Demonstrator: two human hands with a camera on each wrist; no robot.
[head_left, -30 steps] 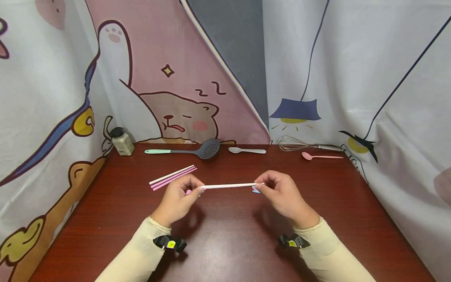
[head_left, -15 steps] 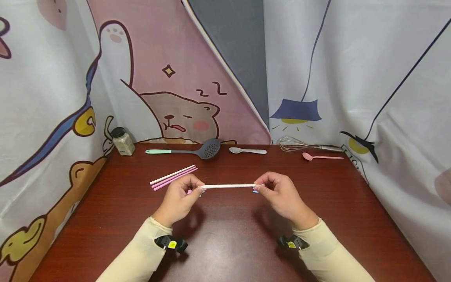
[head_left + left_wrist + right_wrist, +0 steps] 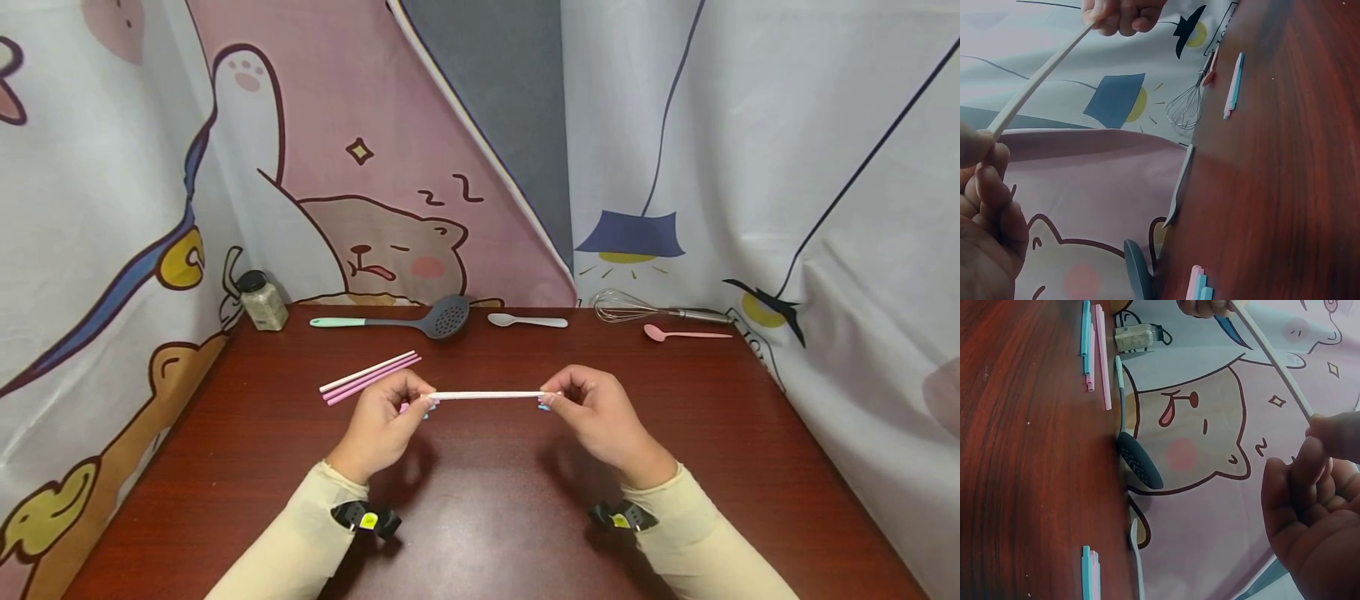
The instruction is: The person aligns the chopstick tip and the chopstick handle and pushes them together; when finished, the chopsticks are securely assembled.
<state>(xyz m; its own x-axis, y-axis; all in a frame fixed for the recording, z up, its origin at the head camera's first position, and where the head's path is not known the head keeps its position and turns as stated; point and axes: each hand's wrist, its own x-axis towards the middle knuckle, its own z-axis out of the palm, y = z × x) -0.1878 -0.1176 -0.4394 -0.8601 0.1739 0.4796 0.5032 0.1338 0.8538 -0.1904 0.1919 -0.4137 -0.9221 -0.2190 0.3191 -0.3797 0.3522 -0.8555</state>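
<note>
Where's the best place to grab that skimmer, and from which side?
Probably pinch the skimmer across its mint handle, from above or the near side: the handle is slim and lies sideways, pointing left, while the holed head is broad and the curtain hangs close behind.

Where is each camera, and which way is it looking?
Head: on the person's head, looking forward and down at the table; the left grip, right grip and both sleeves show.
Left wrist: on that wrist, looking past the left grip along the white stick to the right grip, the whisk and printed cloth beyond.
Right wrist: on that wrist, looking past the right grip to the left grip, the jar and skimmer beyond.
The two wrist views share the white stick and both grips.
</note>
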